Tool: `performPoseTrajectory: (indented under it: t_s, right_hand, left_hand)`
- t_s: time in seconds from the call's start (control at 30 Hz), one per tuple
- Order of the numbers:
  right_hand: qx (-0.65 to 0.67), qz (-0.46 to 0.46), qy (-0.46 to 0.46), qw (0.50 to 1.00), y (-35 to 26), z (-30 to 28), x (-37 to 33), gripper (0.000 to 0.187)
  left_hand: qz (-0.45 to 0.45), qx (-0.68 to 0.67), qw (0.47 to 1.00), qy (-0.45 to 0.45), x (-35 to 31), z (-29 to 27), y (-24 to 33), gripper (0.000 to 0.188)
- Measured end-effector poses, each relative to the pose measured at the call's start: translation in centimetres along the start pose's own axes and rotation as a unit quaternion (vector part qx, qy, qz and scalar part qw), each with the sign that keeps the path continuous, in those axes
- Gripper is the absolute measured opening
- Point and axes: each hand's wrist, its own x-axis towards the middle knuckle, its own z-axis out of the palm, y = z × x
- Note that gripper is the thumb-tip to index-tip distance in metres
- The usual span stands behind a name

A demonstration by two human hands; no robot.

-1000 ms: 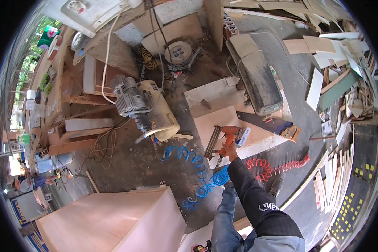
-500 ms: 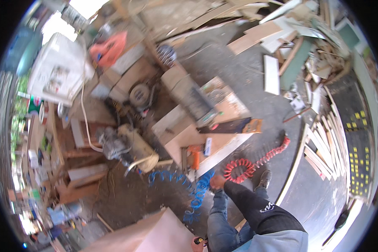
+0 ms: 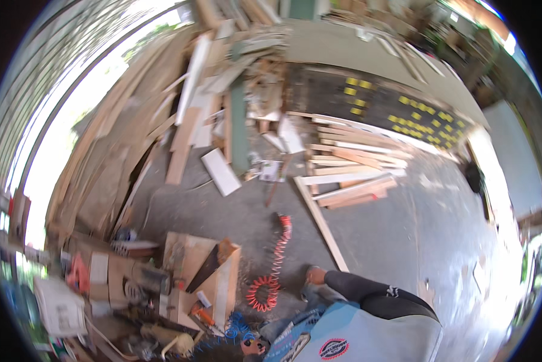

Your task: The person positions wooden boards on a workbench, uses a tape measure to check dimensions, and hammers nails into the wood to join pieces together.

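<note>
My left hand (image 3: 251, 347) is low in the picture, close to my body, its fingers curled round a small black and yellow thing that looks like a tape measure (image 3: 261, 348). My right hand (image 3: 315, 276) hangs at the end of a black-sleeved arm, above the floor by my shoe. Its fingers look curled in, with nothing seen in them, though the picture is blurred. Left of it on the floor lies a red coiled air hose (image 3: 262, 294). A blue coiled hose (image 3: 239, 327) lies just beyond my left hand.
A handsaw (image 3: 205, 268) and an orange tool (image 3: 203, 315) rest on a wooden work surface (image 3: 226, 292) at the left. Wood strips (image 3: 349, 163) and a long batten (image 3: 322, 226) lie ahead. Boards and scrap (image 3: 186, 139) pile at the far left. A compressor (image 3: 168, 338) stands lower left.
My view has swung to the right, so the work surface and hoses now sit further left and lower. The wood strips have come to the middle. Both hands hold the same curled shape.
</note>
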Motion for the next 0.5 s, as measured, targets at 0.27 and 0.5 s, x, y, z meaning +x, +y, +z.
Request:
performPoseTrajectory:
  t_s: [0.27, 0.5]
  right_hand:
    - [0.648, 0.316, 0.463, 0.516, 14.9, -1.9, -24.2, 0.018]
    - [0.715, 0.352, 0.499, 0.340, 17.5, 13.1, -28.3, 0.023]
  left_hand:
    - [0.198, 0.224, 0.937, -0.180, 8.7, 22.6, 10.6, 0.045]
    - [0.263, 0.346, 0.859, -0.270, 1.5, 42.7, 15.7, 0.048]
